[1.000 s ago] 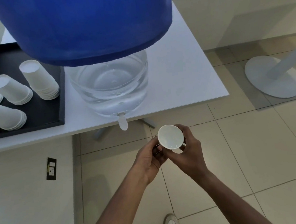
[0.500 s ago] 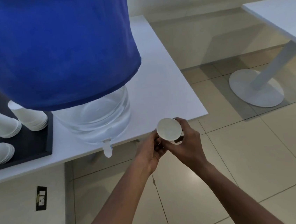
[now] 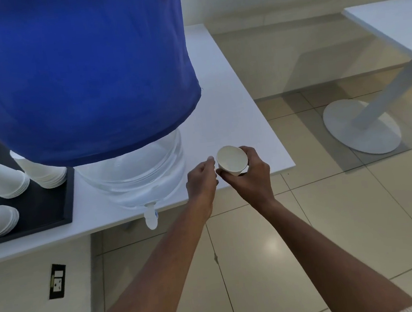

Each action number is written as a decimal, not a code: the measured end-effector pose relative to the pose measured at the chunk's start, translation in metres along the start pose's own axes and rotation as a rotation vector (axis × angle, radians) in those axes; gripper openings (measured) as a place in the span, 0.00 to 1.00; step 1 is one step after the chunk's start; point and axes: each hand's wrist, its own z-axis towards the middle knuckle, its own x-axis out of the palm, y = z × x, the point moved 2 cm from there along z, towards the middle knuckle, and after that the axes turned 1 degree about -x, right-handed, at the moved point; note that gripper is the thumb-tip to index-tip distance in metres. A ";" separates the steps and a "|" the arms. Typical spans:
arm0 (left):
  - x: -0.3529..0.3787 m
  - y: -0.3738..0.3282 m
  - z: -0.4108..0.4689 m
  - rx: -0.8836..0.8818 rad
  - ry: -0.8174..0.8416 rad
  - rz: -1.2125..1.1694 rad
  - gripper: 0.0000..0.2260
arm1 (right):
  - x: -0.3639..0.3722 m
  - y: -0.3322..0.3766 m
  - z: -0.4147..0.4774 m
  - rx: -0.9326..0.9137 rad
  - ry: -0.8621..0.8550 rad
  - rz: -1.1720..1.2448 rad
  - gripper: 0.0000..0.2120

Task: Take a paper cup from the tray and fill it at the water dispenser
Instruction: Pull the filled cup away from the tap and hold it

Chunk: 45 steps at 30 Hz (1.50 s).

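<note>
My right hand [image 3: 249, 179] grips an empty white paper cup [image 3: 232, 159], its mouth tilted toward me, over the front edge of the white table [image 3: 242, 126]. My left hand [image 3: 201, 180] hovers just left of the cup with its fingertips at the rim; I cannot tell if they touch. The water dispenser [image 3: 77, 75] is a big jug under a blue cover with a clear base. Its white tap [image 3: 151, 216] hangs past the table edge, to the lower left of the cup. The black tray [image 3: 53, 212] at the left holds stacks of paper cups [image 3: 1, 182] lying on their sides.
A second white table [image 3: 389, 24] on a round pedestal base [image 3: 360, 127] stands at the right. The floor below is tiled in beige. A wall socket [image 3: 57, 280] sits on the low wall under the table's left part.
The view has shifted, so the dispenser looms larger. Both hands have risen with the cup from over the floor to the table's front edge, now right of the tap. The left hand has loosened from the cup.
</note>
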 end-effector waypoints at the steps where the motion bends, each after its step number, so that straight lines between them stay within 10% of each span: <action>1: 0.000 -0.002 0.001 0.021 0.003 0.010 0.10 | 0.002 -0.003 0.001 0.010 0.004 -0.001 0.29; 45: 0.011 0.015 0.046 -0.061 0.005 -0.096 0.14 | 0.037 -0.042 0.022 0.143 0.090 0.006 0.31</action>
